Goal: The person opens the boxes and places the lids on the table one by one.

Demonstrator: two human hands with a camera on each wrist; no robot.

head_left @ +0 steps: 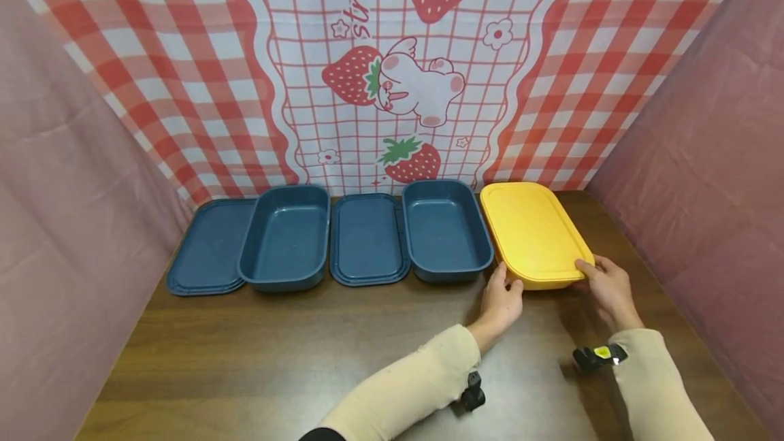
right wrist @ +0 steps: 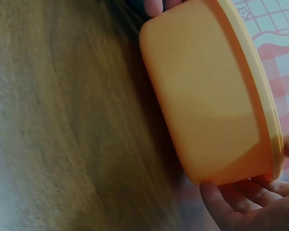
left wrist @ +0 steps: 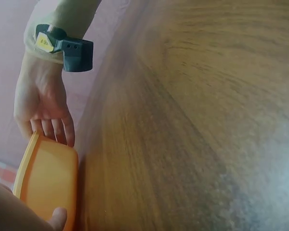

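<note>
A yellow lidded food container (head_left: 535,233) is at the right end of the row, by the back cloth. At its front left corner my left hand (head_left: 501,301) grips it, the thumb on the front wall and the fingers at the left side. My right hand (head_left: 612,291) holds the front right corner, thumb on the lid's edge and fingers along the side wall, as the right wrist view shows from below. The lid (right wrist: 253,82) sits on the rim. Just left of the container stands an open blue container (head_left: 447,230).
Further left along the back lie a blue lid (head_left: 369,240), another open blue container (head_left: 286,237) and a second blue lid (head_left: 214,247) partly under it. A checked strawberry cloth (head_left: 398,73) hangs behind the wooden table (head_left: 275,359). Pink cloth (head_left: 698,155) closes off both sides.
</note>
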